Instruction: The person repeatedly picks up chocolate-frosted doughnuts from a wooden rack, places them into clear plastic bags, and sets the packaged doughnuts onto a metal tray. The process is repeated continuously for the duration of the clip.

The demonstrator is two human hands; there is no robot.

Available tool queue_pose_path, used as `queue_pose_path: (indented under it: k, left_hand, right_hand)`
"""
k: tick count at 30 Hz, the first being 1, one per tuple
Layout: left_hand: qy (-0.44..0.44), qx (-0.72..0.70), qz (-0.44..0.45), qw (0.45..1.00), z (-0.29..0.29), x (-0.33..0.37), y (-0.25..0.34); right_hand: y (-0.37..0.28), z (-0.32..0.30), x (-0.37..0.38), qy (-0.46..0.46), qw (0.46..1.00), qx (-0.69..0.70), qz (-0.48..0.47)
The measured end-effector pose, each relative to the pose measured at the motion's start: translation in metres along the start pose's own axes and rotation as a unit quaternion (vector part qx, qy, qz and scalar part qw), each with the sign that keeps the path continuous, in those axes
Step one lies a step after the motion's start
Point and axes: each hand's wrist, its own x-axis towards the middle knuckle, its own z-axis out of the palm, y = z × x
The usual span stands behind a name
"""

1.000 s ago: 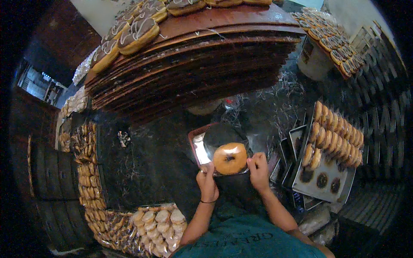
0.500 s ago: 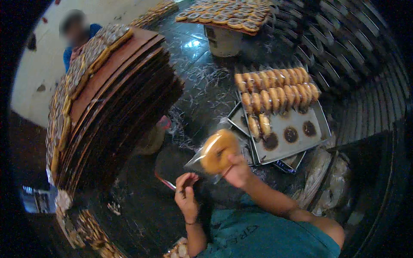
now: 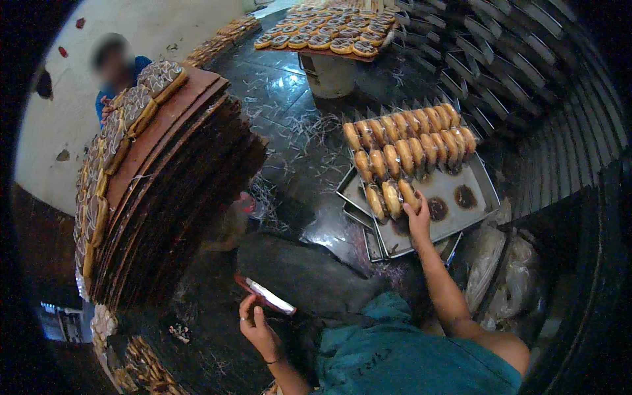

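Observation:
My right hand (image 3: 419,222) is closed on a plastic-wrapped doughnut (image 3: 409,195), which stands on edge at the front of a metal tray (image 3: 454,227). Two more wrapped doughnuts stand beside it on its left, and two fuller rows of wrapped doughnuts (image 3: 408,155) fill the tray behind. My left hand (image 3: 260,329) hovers over my lap, its thumb and index finger apart and nothing visible between them. Just beyond those fingertips lies a flat, shiny white item with a red edge (image 3: 271,296); whether they touch it I cannot tell.
To my left rises a tall stack of brown boards (image 3: 171,184), topped with chocolate-glazed doughnuts (image 3: 95,197). Ahead, a board of glazed doughnuts (image 3: 329,33) rests on a bucket (image 3: 327,76). Plastic scraps (image 3: 309,135) litter the floor. Another person (image 3: 118,72) is behind the stack.
My right hand has carried the wrapped doughnut from in front of me to the tray at the right, into the front row. My left hand has moved lower and left, uncovering the white item.

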Motion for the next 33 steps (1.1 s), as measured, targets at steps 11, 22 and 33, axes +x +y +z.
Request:
queue_pose_path:
  k: [11, 22, 33]
  left_hand:
    - [0.007, -0.001, 0.010, 1.000, -0.004, -0.007, 0.010]
    - [0.107, 0.046, -0.055, 0.992, -0.108, 0.009, -0.016]
    - [0.149, 0.003, -0.082, 0.985, -0.124, 0.021, -0.039]
  right_hand:
    - [0.006, 0.010, 0.019, -0.063, 0.993, -0.048, -0.091]
    - [-0.141, 0.099, -0.093, -0.128, 0.925, 0.003, -0.358]
    - [0.122, 0.404, -0.219, -0.660, 0.476, -0.372, -0.446]
